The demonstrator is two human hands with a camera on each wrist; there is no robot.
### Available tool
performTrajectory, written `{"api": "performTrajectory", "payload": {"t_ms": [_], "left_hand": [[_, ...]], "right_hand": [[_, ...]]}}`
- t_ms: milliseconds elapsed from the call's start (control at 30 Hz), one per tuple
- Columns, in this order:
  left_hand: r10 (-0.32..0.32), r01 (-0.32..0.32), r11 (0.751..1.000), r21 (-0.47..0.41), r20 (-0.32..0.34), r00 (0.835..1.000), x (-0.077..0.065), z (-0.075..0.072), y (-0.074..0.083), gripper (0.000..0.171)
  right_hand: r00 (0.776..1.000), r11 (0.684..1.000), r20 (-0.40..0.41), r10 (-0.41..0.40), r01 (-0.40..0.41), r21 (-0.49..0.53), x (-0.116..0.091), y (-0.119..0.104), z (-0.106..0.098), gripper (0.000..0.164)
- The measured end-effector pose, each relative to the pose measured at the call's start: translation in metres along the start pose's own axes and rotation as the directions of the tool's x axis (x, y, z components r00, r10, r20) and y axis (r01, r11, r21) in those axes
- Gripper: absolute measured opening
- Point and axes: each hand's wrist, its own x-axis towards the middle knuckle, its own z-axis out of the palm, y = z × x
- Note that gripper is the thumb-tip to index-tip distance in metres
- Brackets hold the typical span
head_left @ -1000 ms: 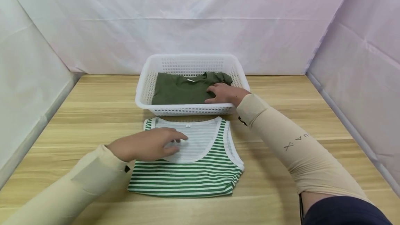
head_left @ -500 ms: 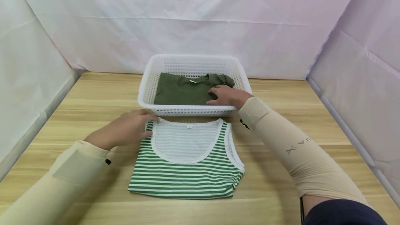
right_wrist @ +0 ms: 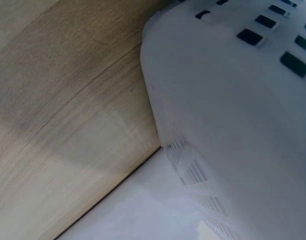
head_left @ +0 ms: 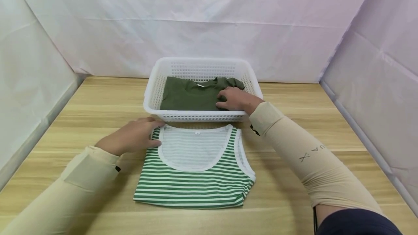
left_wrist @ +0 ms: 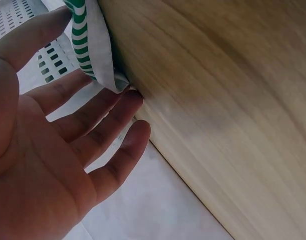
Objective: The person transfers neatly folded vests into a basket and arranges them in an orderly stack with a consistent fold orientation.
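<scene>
A green-and-white striped tank top lies flat on the wooden table, its white neckline toward the basket. My left hand is at its left shoulder strap, thumb on the upper side. In the left wrist view, the left hand's loosely extended fingers reach to the strap's white edging, with the thumb at the striped side. My right hand reaches over the front rim of a white plastic basket and rests on a folded dark green shirt. The right wrist view shows the basket wall, not the hand.
The basket stands just behind the tank top, before a white fabric backdrop. White side sheets border the wooden table at left and right. My right forearm crosses the table's right half.
My left hand has moved left from above the tank top's neckline to its left strap. The right hand stays on the green shirt, with its fingers slightly shifted.
</scene>
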Motion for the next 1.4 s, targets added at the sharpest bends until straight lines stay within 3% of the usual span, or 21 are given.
{"api": "performTrajectory", "payload": {"t_ms": [267, 367, 433, 533, 667, 767, 867, 1033, 1133, 1200, 1233, 1267, 1333, 1400], "left_hand": [[-0.027, 0.027, 1.000, 0.004, 0.034, 0.999, 0.002, 0.003, 0.000, 0.071], [-0.035, 0.035, 0.999, 0.008, 0.049, 0.998, 0.002, 0.005, 0.000, 0.075], [-0.042, 0.042, 0.999, 0.012, 0.055, 0.998, 0.002, 0.006, 0.000, 0.076], [-0.046, 0.045, 0.999, 0.026, 0.061, 0.997, 0.004, 0.007, 0.000, 0.077], [-0.055, 0.051, 0.998, 0.047, 0.077, 0.996, 0.006, 0.007, 0.003, 0.078], [-0.068, 0.063, 0.997, 0.054, 0.095, 0.993, 0.007, 0.007, 0.004, 0.078], [-0.076, 0.070, 0.996, 0.057, 0.107, 0.991, 0.008, 0.007, 0.005, 0.078], [-0.066, 0.060, 0.997, 0.054, 0.102, 0.993, 0.010, 0.007, 0.005, 0.077], [-0.066, 0.062, 0.997, 0.042, 0.086, 0.994, 0.009, 0.004, 0.006, 0.075], [-0.072, 0.069, 0.997, 0.039, 0.071, 0.995, 0.008, 0.003, 0.005, 0.074], [-0.075, 0.072, 0.997, 0.040, 0.063, 0.995, 0.007, 0.002, 0.004, 0.073], [-0.080, 0.077, 0.996, 0.042, 0.056, 0.995, 0.007, 0.002, 0.003, 0.073], [-0.081, 0.079, 0.996, 0.044, 0.044, 0.996, 0.006, 0.002, 0.002, 0.073], [-0.075, 0.073, 0.996, 0.049, 0.037, 0.996, 0.005, 0.002, 0.001, 0.073]], "right_hand": [[0.984, 0.999, -0.179, -0.021, 0.027, 0.035, -0.001, -0.002, 0.003, 0.038], [0.958, 0.997, -0.283, -0.049, 0.065, 0.047, -0.002, -0.003, 0.004, 0.033], [0.928, 0.995, -0.366, -0.069, 0.091, 0.045, -0.004, -0.004, 0.003, 0.030], [0.849, 0.992, -0.520, -0.099, 0.128, 0.020, -0.007, -0.004, 0.002, 0.027], [0.697, 0.987, -0.702, -0.145, 0.150, -0.055, -0.010, -0.003, 0.003, 0.025], [0.588, 0.978, -0.784, -0.197, 0.170, -0.118, -0.013, -0.003, 0.004, 0.025], [0.495, 0.963, -0.831, -0.253, 0.210, -0.168, -0.021, -0.006, 0.006, 0.024], [0.369, 0.910, -0.854, -0.366, 0.332, -0.246, -0.043, -0.021, 0.013, 0.020], [0.319, 0.860, -0.840, -0.439, 0.421, -0.289, -0.061, -0.033, 0.021, 0.017], [0.324, 0.830, -0.813, -0.483, 0.465, -0.308, -0.072, -0.040, 0.027, 0.017], [0.342, 0.821, -0.797, -0.499, 0.482, -0.307, -0.078, -0.042, 0.030, 0.017], [0.373, 0.819, -0.778, -0.506, 0.490, -0.299, -0.083, -0.044, 0.033, 0.016], [0.461, 0.835, -0.732, -0.502, 0.480, -0.270, -0.092, -0.047, 0.038, 0.014], [0.569, 0.872, -0.681, -0.461, 0.432, -0.229, -0.100, -0.048, 0.044, 0.013]]}}
